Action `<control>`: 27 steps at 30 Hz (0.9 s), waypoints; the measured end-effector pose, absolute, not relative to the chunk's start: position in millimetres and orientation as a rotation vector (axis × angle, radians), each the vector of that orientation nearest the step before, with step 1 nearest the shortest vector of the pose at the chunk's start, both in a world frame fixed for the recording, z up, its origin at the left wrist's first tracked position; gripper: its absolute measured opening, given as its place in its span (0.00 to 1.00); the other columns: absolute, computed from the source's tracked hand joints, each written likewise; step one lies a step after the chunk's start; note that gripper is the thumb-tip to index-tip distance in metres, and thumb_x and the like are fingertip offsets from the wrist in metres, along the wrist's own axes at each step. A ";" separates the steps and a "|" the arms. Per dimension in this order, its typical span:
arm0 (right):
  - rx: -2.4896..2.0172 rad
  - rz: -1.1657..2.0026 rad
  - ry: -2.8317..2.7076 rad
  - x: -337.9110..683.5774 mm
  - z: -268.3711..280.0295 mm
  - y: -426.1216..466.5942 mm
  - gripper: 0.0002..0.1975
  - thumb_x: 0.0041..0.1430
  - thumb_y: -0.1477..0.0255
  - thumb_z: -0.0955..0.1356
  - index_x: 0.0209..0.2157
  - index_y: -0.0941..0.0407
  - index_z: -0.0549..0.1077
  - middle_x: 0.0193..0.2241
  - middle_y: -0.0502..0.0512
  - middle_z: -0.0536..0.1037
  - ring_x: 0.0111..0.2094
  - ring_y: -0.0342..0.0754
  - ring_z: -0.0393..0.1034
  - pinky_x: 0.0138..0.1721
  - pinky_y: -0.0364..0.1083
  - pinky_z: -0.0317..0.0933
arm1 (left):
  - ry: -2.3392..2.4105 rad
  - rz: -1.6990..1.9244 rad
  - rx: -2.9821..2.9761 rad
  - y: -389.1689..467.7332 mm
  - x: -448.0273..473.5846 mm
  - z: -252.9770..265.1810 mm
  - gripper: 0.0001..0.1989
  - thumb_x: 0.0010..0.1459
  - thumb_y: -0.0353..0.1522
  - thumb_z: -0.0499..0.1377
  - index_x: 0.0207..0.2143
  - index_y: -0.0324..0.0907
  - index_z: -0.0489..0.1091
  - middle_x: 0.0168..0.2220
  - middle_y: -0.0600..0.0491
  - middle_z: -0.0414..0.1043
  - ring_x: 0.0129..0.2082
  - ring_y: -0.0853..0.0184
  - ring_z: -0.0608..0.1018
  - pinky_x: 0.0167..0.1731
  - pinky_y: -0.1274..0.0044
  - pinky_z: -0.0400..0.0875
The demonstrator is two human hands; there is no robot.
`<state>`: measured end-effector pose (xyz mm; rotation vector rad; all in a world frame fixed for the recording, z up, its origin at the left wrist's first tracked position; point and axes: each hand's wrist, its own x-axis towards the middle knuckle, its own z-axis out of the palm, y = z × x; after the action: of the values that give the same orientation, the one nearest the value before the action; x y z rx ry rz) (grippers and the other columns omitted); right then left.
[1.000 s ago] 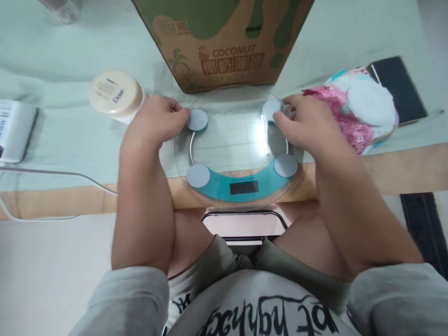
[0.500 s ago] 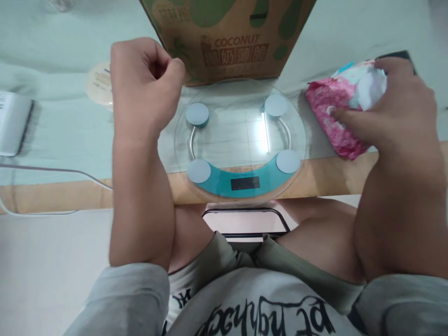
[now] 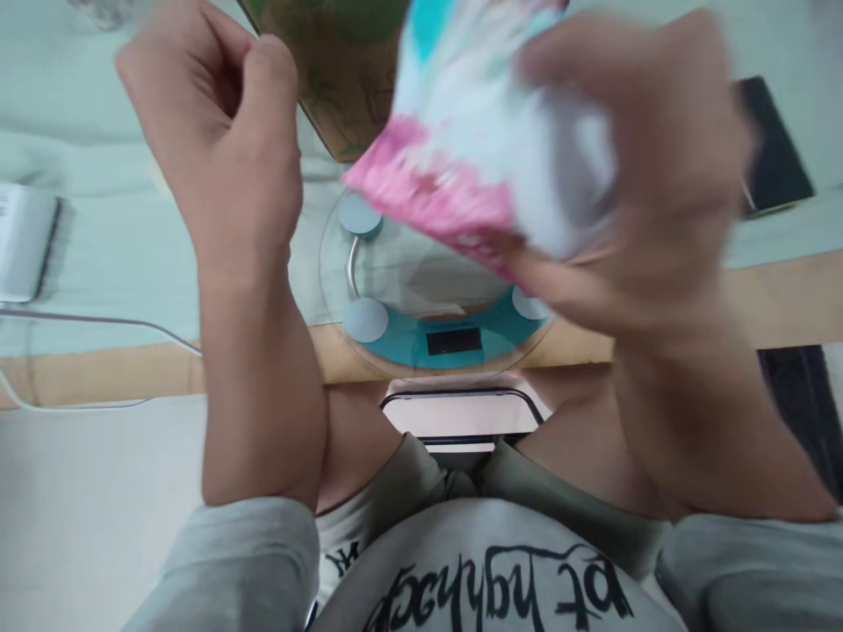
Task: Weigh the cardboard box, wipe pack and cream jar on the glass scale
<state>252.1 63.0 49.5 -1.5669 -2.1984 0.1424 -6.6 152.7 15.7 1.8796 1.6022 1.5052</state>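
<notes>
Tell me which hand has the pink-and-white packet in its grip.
The right hand: its grip is on the packet, above the glass scale. The left hand is curled, with nothing visible in it.

Pink packet [image 3: 461,149] lifted over glass scale [image 3: 408,338].

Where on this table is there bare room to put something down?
At left, bare cloth lies between the white box, the left forearm and the cable below. At upper right, more shows beyond the black box. The middle is crowded: the right hand holds a bag over the scale, with the carton close behind.
</notes>
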 end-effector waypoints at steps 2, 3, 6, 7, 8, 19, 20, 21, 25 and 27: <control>-1.525 0.064 -2.387 225.9 41.8 63.4 0.31 0.67 0.55 0.62 0.67 0.50 0.69 0.57 0.62 0.71 0.59 0.61 0.67 0.60 0.62 0.65 | 1.599 1.550 1.830 149.1 -6.1 15.4 0.12 0.65 0.30 0.52 0.27 0.45 0.58 0.25 0.59 0.57 0.25 0.76 0.62 0.26 0.75 0.55; -1.505 0.060 -2.488 219.5 36.7 65.0 0.29 0.67 0.57 0.63 0.68 0.45 0.68 0.55 0.61 0.71 0.56 0.61 0.69 0.56 0.62 0.66 | 1.594 1.548 1.821 146.2 -4.8 15.5 0.12 0.66 0.31 0.52 0.27 0.45 0.59 0.26 0.59 0.57 0.26 0.76 0.63 0.26 0.75 0.56; -1.371 0.213 -2.659 222.3 24.3 73.5 0.36 0.64 0.53 0.68 0.72 0.37 0.59 0.60 0.59 0.69 0.59 0.63 0.67 0.58 0.65 0.65 | 1.449 1.488 1.942 134.4 6.0 16.7 0.11 0.66 0.28 0.53 0.27 0.44 0.61 0.26 0.58 0.60 0.27 0.74 0.64 0.30 0.74 0.57; -1.298 0.284 -2.657 227.1 22.3 77.0 0.37 0.64 0.51 0.68 0.72 0.39 0.58 0.63 0.59 0.68 0.62 0.64 0.65 0.62 0.66 0.63 | 1.361 1.452 2.008 129.7 12.0 16.8 0.11 0.65 0.27 0.54 0.28 0.43 0.63 0.27 0.57 0.62 0.28 0.74 0.65 0.31 0.73 0.58; -1.236 0.351 -2.616 231.9 20.9 80.5 0.36 0.65 0.50 0.66 0.72 0.42 0.60 0.65 0.58 0.66 0.65 0.63 0.63 0.67 0.65 0.60 | 1.266 1.411 2.066 125.1 18.9 16.4 0.10 0.65 0.27 0.55 0.29 0.42 0.65 0.28 0.56 0.64 0.29 0.72 0.66 0.33 0.73 0.59; -1.413 0.662 -2.170 230.9 -12.9 96.8 0.22 0.69 0.65 0.55 0.49 0.52 0.78 0.45 0.55 0.79 0.49 0.49 0.73 0.54 0.50 0.67 | 1.400 0.964 2.092 115.7 60.9 -8.1 0.10 0.58 0.21 0.57 0.29 0.45 0.70 0.30 0.54 0.75 0.32 0.63 0.75 0.34 0.71 0.58; -1.400 0.634 -2.170 231.9 -10.2 95.1 0.22 0.69 0.64 0.56 0.50 0.52 0.77 0.46 0.56 0.79 0.50 0.49 0.72 0.55 0.50 0.67 | 1.324 1.052 2.077 116.1 59.5 -8.6 0.10 0.58 0.22 0.56 0.29 0.45 0.70 0.29 0.54 0.74 0.31 0.65 0.74 0.34 0.72 0.58; -1.372 0.600 -2.182 233.0 -6.6 92.6 0.21 0.69 0.62 0.58 0.52 0.52 0.76 0.50 0.56 0.78 0.53 0.50 0.72 0.57 0.50 0.66 | 1.254 1.143 2.054 117.0 57.5 -8.6 0.10 0.59 0.22 0.55 0.29 0.44 0.71 0.29 0.54 0.73 0.30 0.66 0.73 0.34 0.72 0.59; -1.264 0.463 -2.417 232.2 5.5 79.0 0.36 0.60 0.53 0.69 0.67 0.48 0.65 0.63 0.57 0.70 0.62 0.58 0.67 0.64 0.58 0.64 | 1.184 1.500 1.920 129.8 42.4 -5.5 0.09 0.59 0.25 0.52 0.28 0.43 0.68 0.27 0.54 0.71 0.29 0.69 0.71 0.34 0.72 0.62; -1.334 0.433 -2.498 227.4 7.1 74.0 0.37 0.59 0.58 0.71 0.69 0.43 0.64 0.63 0.56 0.69 0.61 0.61 0.67 0.61 0.61 0.64 | 1.207 1.641 1.783 140.3 31.4 -3.9 0.07 0.56 0.24 0.52 0.28 0.44 0.65 0.24 0.55 0.67 0.26 0.70 0.71 0.31 0.72 0.62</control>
<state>227.4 74.0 7.1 -1.3344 -2.4978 0.4332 31.4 140.3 -3.9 1.7825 1.2065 1.6409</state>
